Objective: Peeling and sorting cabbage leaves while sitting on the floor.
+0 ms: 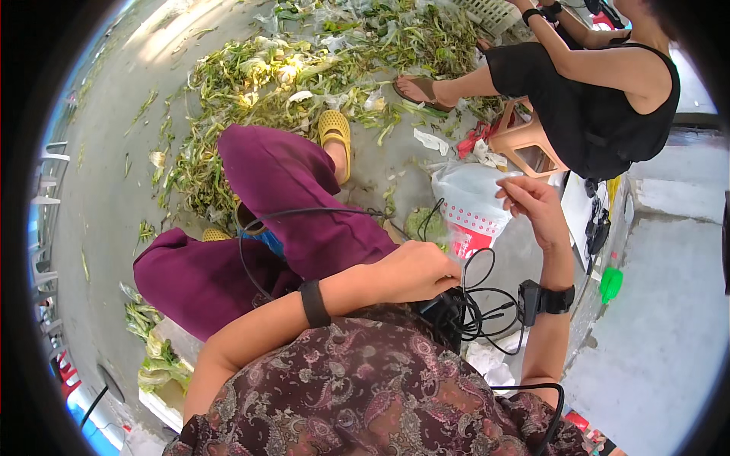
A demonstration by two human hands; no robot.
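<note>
My left hand (413, 272) reaches across my lap with its fingers curled together, beside a loose bundle of black cables (472, 313). What its fingertips pinch, if anything, is hidden. My right hand (533, 208) is raised on the right with bent fingers, at the edge of a white translucent plastic bag (470, 191) with red print. I cannot tell whether those fingers grip the bag. A black strap (313, 304) circles my left forearm; a black device on a band (530, 302) sits on my right one.
Heaped leafy vegetable trimmings (251, 85) cover the floor ahead. Another person in black (587, 114) sits on a peach plastic stool (536, 139) at right. Near my right arm lies a green plastic object (611, 285). A cable (319, 211) crosses my purple trousers (319, 228).
</note>
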